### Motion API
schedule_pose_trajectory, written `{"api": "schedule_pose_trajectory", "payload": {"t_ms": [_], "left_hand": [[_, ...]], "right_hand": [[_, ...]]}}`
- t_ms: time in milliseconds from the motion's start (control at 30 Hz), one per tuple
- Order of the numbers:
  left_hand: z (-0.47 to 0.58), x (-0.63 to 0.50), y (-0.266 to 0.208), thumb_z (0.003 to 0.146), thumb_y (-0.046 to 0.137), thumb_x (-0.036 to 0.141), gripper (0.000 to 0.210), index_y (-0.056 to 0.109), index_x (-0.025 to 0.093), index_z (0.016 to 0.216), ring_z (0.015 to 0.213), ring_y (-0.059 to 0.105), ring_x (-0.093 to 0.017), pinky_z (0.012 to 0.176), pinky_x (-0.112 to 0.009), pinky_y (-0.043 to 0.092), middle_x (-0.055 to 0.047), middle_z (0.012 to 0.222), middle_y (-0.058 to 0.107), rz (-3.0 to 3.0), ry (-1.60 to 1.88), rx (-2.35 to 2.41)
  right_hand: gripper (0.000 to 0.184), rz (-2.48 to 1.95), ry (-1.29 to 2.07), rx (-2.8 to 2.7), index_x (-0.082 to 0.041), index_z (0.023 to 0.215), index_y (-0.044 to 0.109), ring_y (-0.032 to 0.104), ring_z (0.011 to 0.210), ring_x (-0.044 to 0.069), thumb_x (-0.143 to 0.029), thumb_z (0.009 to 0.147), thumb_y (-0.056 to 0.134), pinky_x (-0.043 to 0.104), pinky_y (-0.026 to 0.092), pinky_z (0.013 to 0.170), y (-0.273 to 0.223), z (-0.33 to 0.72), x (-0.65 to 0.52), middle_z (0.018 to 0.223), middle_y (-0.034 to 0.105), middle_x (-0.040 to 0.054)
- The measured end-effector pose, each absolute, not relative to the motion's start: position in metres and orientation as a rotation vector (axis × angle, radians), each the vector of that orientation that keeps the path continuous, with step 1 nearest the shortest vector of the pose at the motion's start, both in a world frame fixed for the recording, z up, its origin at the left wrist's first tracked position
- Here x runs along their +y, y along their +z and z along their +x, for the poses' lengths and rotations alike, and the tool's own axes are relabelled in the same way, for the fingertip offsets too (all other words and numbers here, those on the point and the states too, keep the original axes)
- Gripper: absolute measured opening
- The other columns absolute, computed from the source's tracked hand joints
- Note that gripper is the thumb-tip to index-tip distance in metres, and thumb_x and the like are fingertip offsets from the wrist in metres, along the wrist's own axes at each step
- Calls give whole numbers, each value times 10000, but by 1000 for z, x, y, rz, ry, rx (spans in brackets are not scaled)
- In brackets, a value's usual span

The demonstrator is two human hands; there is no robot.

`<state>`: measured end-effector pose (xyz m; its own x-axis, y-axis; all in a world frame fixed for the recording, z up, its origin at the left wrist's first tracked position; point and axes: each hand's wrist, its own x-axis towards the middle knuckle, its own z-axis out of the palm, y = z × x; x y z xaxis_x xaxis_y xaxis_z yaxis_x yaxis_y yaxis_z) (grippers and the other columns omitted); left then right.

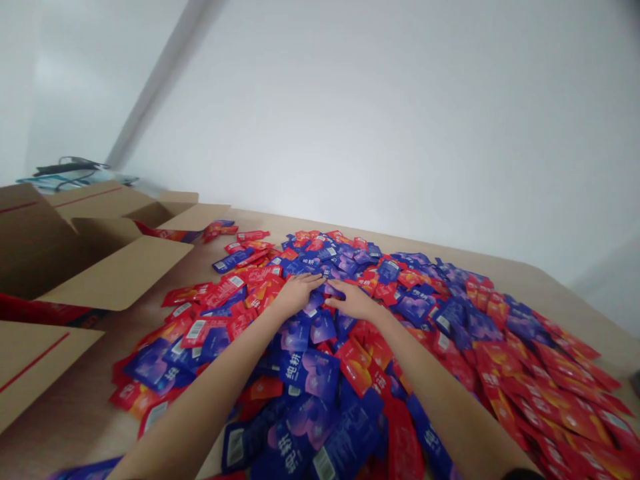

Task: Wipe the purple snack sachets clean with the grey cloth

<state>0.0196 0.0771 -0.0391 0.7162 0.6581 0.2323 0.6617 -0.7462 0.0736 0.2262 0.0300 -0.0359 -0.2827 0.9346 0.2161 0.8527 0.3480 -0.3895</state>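
Both my arms reach out over a wide heap of small red and blue printed pouches. My left hand (299, 292) rests palm down on the middle of the heap, its fingers stretched out to the right. Close beside it, my right hand (353, 301) has its fingers pointing left, spread a little apart. A purple-blue pouch (325, 272) lies just beyond the fingertips. Between my forearms are a large blue pouch (311, 373) and a red-orange pouch (358, 364). Neither hand shows a pouch in its grip; what lies under the palms is hidden.
An open cardboard box (117, 273) stands at the left with its flaps folded out, and another open box (100, 200) is behind it. Red pouches (560, 407) lie in overlapping rows at the right. A white wall (380, 120) borders the wooden table (530, 283) at the back.
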Motion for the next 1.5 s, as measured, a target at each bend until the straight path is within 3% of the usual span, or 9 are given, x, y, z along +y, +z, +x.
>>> {"api": "schedule_pose_trajectory", "payload": {"t_ms": [167, 400, 600, 833, 1067, 1167, 1267, 1367, 1500], "left_hand": [[15, 68, -45, 932, 397, 210, 504, 492, 243, 1426, 1368, 431, -246, 1117, -440, 333, -21, 1483, 475, -2938, -380, -1160], [39, 67, -39, 953, 442, 495, 452, 625, 244, 1281, 1227, 530, -256, 1046, -420, 390, -60, 1305, 626, -2895, -489, -1226], [54, 69, -34, 968, 431, 493, 411, 635, 267, 1245, 1224, 524, -274, 1031, -485, 397, -58, 1313, 608, -2885, -403, -1265], [77, 84, -10, 967, 450, 352, 342, 635, 232, 1229, 1154, 580, -227, 973, -358, 469, -75, 1269, 597, -2849, -540, -1362], [74, 63, 21, 824, 604, 184, 803, 234, 209, 1537, 1418, 299, -338, 1108, -481, 317, -163, 1547, 309, -2576, -784, -1307], [59, 43, 38, 835, 622, 228, 631, 437, 257, 1437, 1329, 445, -316, 1069, -454, 370, -106, 1438, 494, -2722, -604, -1154], [46, 15, 53, 922, 526, 275, 290, 669, 248, 1172, 1014, 660, -226, 888, -326, 490, -45, 1081, 713, -2973, -267, -1020], [36, -19, 63, 968, 466, 274, 283, 704, 222, 1112, 938, 678, -196, 818, -269, 496, -42, 1017, 734, -3009, -219, -949], [24, -71, 70, 969, 479, 258, 324, 665, 221, 1231, 969, 676, -219, 836, -295, 494, -69, 1053, 731, -2854, -268, -921]], "right_hand": [[399, -1888, 124, -1910, -210, 1237, 655, 571, 1230, 173, -241, 982, 351, 316, 384, 1091, -13, 274, 73, 1287, 652, 74], [425, -2247, 86, -1798, -61, 1149, 660, 640, 1103, 296, -377, 886, 552, 361, 494, 923, -32, 301, 138, 1165, 669, 228], [348, -2384, -3, -1780, -51, 1131, 665, 645, 1102, 299, -215, 913, 449, 369, 481, 928, -42, 292, 147, 1159, 657, 264], [330, -2396, 15, -1927, -45, 1077, 689, 665, 1043, 294, -147, 769, 627, 308, 504, 862, -20, 313, 124, 1096, 693, 241], [462, -1977, -74, -2074, -171, 1250, 632, 638, 1111, 212, -71, 842, 441, 265, 460, 938, 15, 295, 59, 1199, 697, 104], [510, -1588, -20, -2203, -209, 1246, 649, 678, 1006, 198, -50, 817, 423, 272, 494, 881, 27, 278, 7, 1102, 739, 56], [522, -1479, 13, -2245, -208, 1232, 667, 699, 827, 170, -49, 809, 405, 251, 513, 778, 39, 264, -46, 958, 765, 35], [509, -1534, 38, -2226, -197, 1235, 671, 682, 699, 152, -69, 833, 387, 230, 505, 692, 50, 253, -89, 861, 765, 22], [513, -1630, 10, -2181, -211, 1254, 665, 697, 790, 165, -66, 842, 396, 242, 509, 741, 63, 235, -140, 908, 767, 21]]}}
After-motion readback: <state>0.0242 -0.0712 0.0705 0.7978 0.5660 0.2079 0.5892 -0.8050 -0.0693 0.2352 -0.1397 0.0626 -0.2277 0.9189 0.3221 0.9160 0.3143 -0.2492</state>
